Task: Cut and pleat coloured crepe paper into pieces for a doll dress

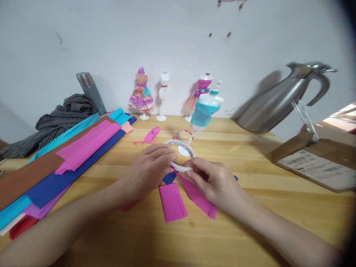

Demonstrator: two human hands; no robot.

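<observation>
A white roll of tape (180,168) is held up over the table between both hands. My left hand (150,167) grips its left side, fingers closed. My right hand (215,181) pinches its lower right edge between thumb and fingers. A pink crepe paper strip (203,200) runs from near my left fingertips down under my right hand; whether my left hand holds its end I cannot tell. Below lies a folded pink paper piece (172,203), with a small blue piece (169,178) behind it. Just beyond the tape stands a small dress form (205,114) wrapped in turquoise paper.
Crepe paper sheets (41,174) are stacked at left, near striped cloth (66,111) and a flask (90,91). More dress forms (141,92) line the wall. A pink scrap (152,135) lies midtable. At right are a steel jug (275,100) and cardboard box (322,159).
</observation>
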